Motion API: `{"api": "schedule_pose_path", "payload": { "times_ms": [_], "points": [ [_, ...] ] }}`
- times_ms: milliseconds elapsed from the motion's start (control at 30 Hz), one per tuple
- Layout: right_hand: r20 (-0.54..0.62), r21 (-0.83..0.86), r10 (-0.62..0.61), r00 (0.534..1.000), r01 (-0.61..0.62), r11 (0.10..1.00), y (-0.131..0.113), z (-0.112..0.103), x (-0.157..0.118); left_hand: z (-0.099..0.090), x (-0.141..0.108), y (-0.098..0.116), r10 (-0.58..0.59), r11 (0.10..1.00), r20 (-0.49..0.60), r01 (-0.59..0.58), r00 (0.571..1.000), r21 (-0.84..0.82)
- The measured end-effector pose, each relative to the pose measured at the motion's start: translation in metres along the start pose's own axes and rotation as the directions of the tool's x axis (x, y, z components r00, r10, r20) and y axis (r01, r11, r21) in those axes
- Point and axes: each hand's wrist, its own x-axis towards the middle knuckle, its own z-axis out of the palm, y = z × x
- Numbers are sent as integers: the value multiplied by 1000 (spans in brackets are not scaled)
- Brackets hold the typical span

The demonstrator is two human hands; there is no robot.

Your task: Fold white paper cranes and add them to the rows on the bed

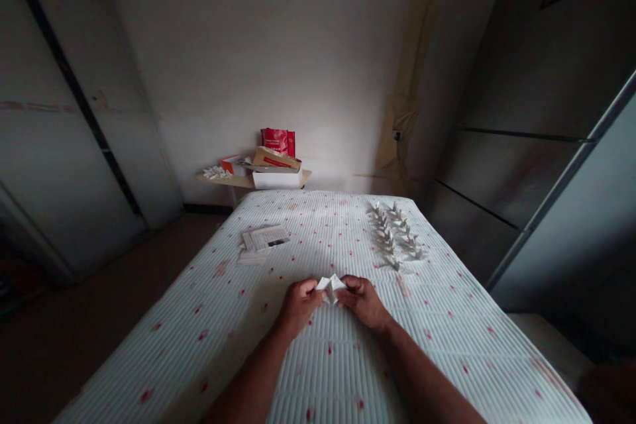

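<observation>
A small white piece of folded paper (330, 287) is held between my two hands, above the middle of the striped bed cover (318, 371). Its two upper points stand up with a dip between them. My left hand (301, 303) pinches its left side, and my right hand (364, 301) grips the right side with thumb and fingers. Ahead to the right stand several folded paper cranes (386, 232) in two rough rows. Ahead to the left lie printed paper sheets (265, 238), partly overlapping.
Beyond the bed's far edge, a small table (238, 181) holds a red bag (278, 141), an open cardboard box (275, 159), a white box (277, 179) and a pile of small white pieces (216, 172). Tall cabinets (527, 132) rise at the right.
</observation>
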Motion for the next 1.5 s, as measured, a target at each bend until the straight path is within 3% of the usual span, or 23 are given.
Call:
{"api": "schedule_pose_path", "payload": {
  "times_ms": [267,433,600,833,1000,1100,1200,1267,1367,1500],
  "points": [
    [16,54,50,999,-50,997,4,1,0,5,1,-10,15,1000,27,-16,1000,19],
    [57,40,23,998,-25,999,1,0,-2,4,2,-8,34,999,6,-34,999,1],
    [-4,3,-35,999,35,999,-3,-2,-2,-4,1,-4,33,998,49,-30,998,-56],
    [-3,-51,-23,1000,23,998,-1,-2,-2,-6,-1,0,128,989,75,-133,989,58],
    [18,-18,-9,1000,9,1000,-2,-1,-2,-2,2,-6,144,971,9,-143,990,191],
    [-50,-22,-49,998,48,999,-4,-2,-2,-3,3,-8,156,962,-50,-140,986,232],
    [-161,-134,-104,982,83,988,-7,-3,-4,-5,4,-6,168,955,-101,-136,981,265],
    [-195,-294,-222,955,159,943,-9,-2,-5,-5,4,-4,190,946,-118,-150,975,287],
    [-142,-509,-399,906,279,814,-9,0,-5,-4,4,-2,220,930,-116,-173,968,324],
    [-65,-625,-473,878,334,706,-1,4,-3,-2,3,1,225,927,-90,-185,970,327]
  ]
}}
